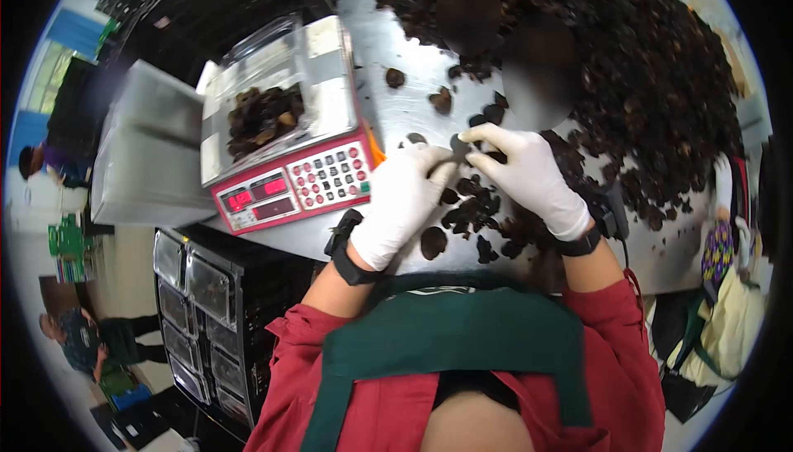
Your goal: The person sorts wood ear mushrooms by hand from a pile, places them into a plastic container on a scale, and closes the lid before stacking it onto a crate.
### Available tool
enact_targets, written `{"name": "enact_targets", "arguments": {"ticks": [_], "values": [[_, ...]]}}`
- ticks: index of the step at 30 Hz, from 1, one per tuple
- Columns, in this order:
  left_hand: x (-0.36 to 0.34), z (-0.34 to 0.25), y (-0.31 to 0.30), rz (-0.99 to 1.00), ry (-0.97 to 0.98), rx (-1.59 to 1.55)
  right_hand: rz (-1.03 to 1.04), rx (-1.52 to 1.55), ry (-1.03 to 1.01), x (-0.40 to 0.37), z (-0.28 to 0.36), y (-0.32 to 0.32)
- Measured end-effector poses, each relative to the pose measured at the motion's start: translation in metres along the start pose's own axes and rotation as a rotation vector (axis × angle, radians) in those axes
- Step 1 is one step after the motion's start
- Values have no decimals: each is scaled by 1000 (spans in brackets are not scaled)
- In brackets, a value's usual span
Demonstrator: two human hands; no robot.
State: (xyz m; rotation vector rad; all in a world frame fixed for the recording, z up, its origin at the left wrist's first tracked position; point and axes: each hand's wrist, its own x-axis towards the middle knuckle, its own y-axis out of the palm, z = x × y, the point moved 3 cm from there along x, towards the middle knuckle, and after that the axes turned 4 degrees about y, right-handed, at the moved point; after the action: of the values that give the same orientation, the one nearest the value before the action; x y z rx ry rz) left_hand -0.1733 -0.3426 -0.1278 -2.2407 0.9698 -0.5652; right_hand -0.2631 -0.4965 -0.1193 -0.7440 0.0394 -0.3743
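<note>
Both my hands wear white gloves. Between them, over the metal table (372,80), is a dark, flat piece of what looks like dried mushroom (459,148). My right hand (529,173) pinches it between thumb and fingertips. From the other side, my left hand (402,200) has its thumb and fingers closed on the piece's edge. Below my hands lie several loose dark pieces (472,204), with a rounder one (434,243) nearer to me. A red-and-white digital scale (289,179) stands left of my left hand, bearing a clear plastic container with dark pieces (264,120).
A large heap of dark pieces (652,64) covers the table's far right. Clear plastic containers (153,146) are stacked left of the scale, above a black crate of clear packs (206,287). Two people stand at the left; another person's gloved hand (724,183) is at the right edge.
</note>
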Motion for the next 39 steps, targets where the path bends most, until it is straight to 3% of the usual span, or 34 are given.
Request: {"name": "enact_targets", "arguments": {"ticks": [4,8,10,11,14,15,17,19,20,21,23,27,29,30,31,33,37,39], "values": [[-9,10,-21,-150,117,-39,36,-27,-223,7,18,12],[-17,7,-61,-273,204,-99,238,106,12,29,60,4],[-19,4,-101,-359,203,-163,221,283,-13,49,88,9],[-15,8,-124,-453,308,-83,203,399,-31,61,105,12],[-11,30,-186,-625,278,189,125,536,-63,111,137,30],[-9,40,-200,-650,221,67,86,648,-105,127,147,43],[-2,61,-218,-631,134,171,-55,582,-172,154,161,70],[7,86,-219,-547,136,232,4,825,-232,163,166,107],[10,102,-217,-485,119,182,83,853,-45,173,147,106],[13,116,-214,-421,103,135,40,265,-375,183,165,137],[9,112,-206,-482,204,151,18,288,-477,187,162,137],[9,121,-204,-381,73,140,-61,258,-515,154,123,12],[10,116,-203,-487,122,194,-11,218,-282,100,107,-57],[9,112,-204,-568,120,200,-70,97,-258,81,73,-75],[6,108,-205,-652,121,209,-130,-23,-237,61,36,-86],[4,108,-208,-694,114,238,-89,25,36,-6,-7,-95],[8,122,-213,-609,10,262,-139,-167,120,-103,-39,-76],[9,138,-221,-619,-38,-133,-169,-203,162,-123,-43,-61]]}}
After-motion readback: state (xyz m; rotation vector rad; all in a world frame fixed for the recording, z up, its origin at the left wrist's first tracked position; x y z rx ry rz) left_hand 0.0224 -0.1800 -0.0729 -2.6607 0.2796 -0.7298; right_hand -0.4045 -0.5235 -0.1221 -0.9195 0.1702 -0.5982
